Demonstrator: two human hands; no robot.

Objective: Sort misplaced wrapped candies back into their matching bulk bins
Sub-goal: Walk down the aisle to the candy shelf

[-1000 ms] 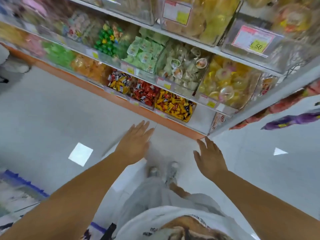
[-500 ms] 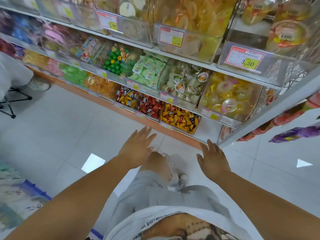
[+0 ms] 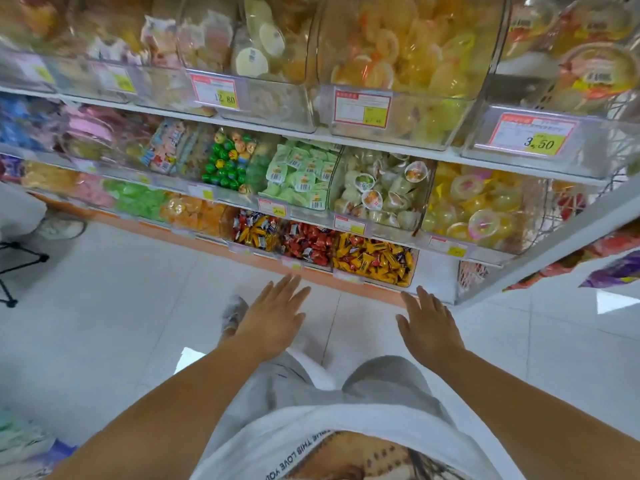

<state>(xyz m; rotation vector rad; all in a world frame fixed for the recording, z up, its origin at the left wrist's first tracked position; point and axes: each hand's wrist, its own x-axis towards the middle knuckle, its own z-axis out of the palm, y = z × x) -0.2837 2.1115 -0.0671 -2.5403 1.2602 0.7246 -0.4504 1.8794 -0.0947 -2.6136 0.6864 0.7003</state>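
Observation:
Three clear bulk bins of wrapped candies sit side by side on the lowest shelf: a mixed yellow and blue bin, a red candy bin and a yellow and orange candy bin. My left hand is stretched forward with straight fingers, holding nothing, just short of the red bin. My right hand is likewise flat and empty, below the right end of the yellow bin. Both hands hover above the floor and touch nothing.
Higher shelves hold clear bins of jelly cups, green packets and round green sweets, with price tags on the fronts. The white tiled floor spreads to the left. A black stand is at far left.
The shelving has come closer and fills more of the view. Both hands stay open and stretched forward, now nearer the lowest candy bins.

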